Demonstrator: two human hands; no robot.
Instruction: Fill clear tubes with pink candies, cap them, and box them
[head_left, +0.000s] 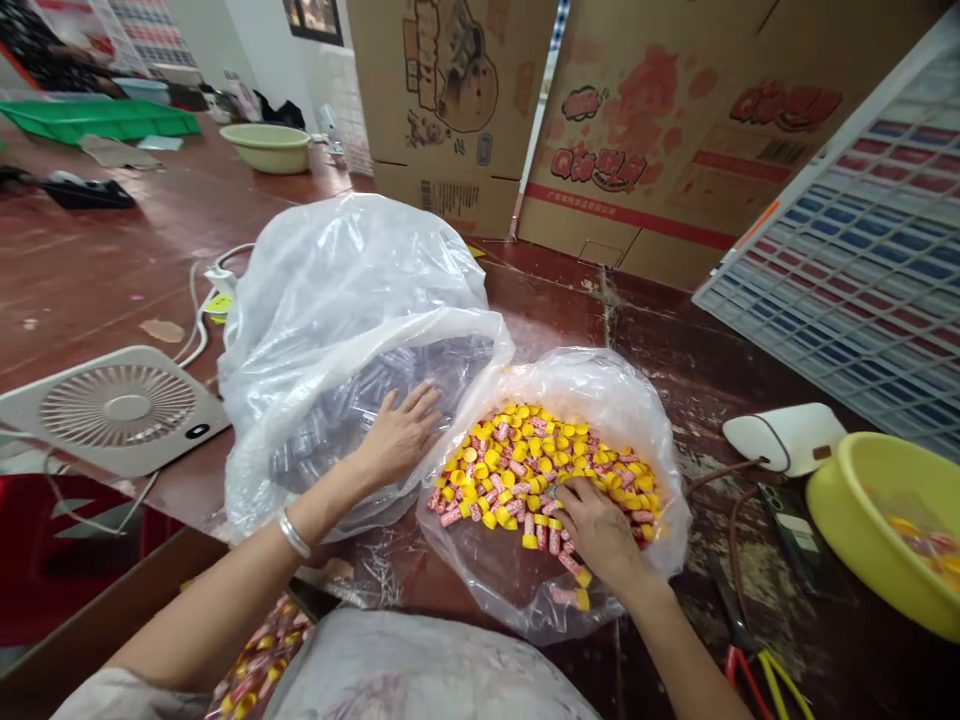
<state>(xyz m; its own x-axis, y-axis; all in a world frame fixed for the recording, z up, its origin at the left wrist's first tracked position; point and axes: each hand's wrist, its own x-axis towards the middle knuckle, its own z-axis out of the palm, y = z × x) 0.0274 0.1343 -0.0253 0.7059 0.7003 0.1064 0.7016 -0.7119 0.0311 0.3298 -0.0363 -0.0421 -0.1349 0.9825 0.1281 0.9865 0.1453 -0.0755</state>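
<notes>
My left hand reaches into a large translucent plastic bag, its fingers spread over many clear plastic tubes. A silver bangle circles the left wrist. My right hand is at a second clear bag, whose mouth lies open toward me. Small pink-and-white patterned tubes with yellow caps fill that bag in a loose pile. The right fingers are bent down into the pile, and their tips are partly hidden among the pieces, so what they pinch cannot be made out.
A white fan with cables stands at left. To the right are a yellow basin, a phone, a white device and red-yellow-handled scissors. Cardboard boxes and a white grid rack border the table's back.
</notes>
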